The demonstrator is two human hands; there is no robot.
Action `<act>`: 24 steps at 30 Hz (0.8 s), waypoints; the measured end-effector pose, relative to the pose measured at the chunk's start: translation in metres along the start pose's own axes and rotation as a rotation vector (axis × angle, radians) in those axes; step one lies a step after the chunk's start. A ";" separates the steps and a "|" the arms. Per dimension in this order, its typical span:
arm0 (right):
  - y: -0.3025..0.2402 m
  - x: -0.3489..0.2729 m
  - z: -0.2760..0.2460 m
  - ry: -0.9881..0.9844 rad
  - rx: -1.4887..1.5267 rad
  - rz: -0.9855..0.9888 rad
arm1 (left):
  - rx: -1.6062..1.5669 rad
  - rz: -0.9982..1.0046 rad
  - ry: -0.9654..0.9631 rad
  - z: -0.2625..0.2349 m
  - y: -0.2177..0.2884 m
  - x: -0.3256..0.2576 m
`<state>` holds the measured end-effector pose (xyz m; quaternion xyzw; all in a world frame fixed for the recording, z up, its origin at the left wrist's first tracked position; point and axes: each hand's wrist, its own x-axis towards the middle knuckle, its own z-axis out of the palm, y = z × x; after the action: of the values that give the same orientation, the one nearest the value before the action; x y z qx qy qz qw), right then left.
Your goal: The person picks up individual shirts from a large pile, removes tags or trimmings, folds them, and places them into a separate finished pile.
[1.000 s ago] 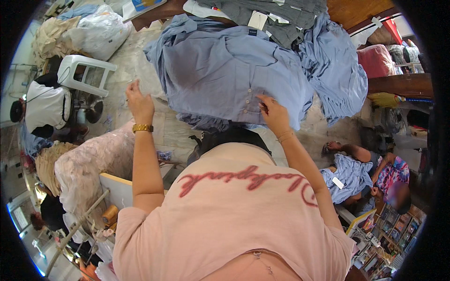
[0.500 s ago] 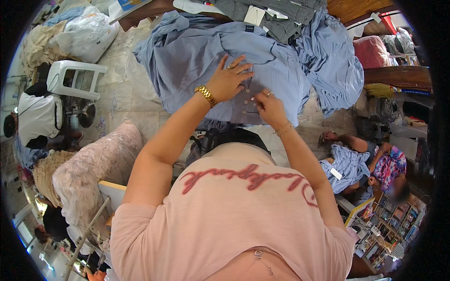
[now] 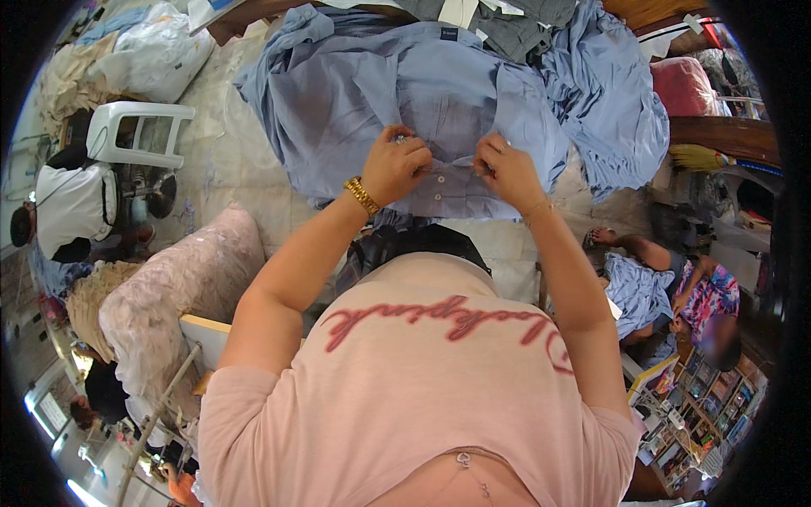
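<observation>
Pinching the front of a light blue shirt point(image 3: 439, 110), both hands sit close together near the middle of the picture. The left hand point(image 3: 395, 167) has its fingers point(image 3: 414, 152) curled in tight on the cloth by the row of small buttons. A gold bracelet point(image 3: 361, 195) is on that wrist. The right hand point(image 3: 505, 169) is just beside it, and its fingers point(image 3: 490, 156) are also bent shut on a fold of the same shirt. The shirt lies spread out flat on the pale tabletop point(image 3: 236, 152), with its collar at the far end. More blue cloth point(image 3: 617, 101) is bunched up to the right of it, and grey clothes point(image 3: 507, 25) lie at the top. A white plastic stool point(image 3: 135, 131) stands off to the left. Near it a person in a white top point(image 3: 72, 207) bends low. On the right, another person in a bright patterned top point(image 3: 710, 291) sits lower down, holding blue cloth.
</observation>
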<state>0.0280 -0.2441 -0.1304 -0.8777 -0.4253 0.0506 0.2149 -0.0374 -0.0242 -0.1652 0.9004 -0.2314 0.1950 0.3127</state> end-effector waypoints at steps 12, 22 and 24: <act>-0.014 -0.049 0.032 0.335 0.100 -0.047 | 0.037 0.092 0.113 0.013 0.018 -0.019; -0.031 -0.042 0.008 0.424 0.352 0.165 | -0.765 -0.436 -0.115 -0.004 0.036 -0.001; -0.037 -0.035 -0.005 0.430 0.453 0.201 | -1.028 -0.598 -0.177 -0.007 0.033 0.006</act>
<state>-0.0201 -0.2527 -0.1141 -0.8358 -0.2594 -0.0217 0.4834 -0.0519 -0.0442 -0.1422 0.6725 -0.0581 -0.1140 0.7289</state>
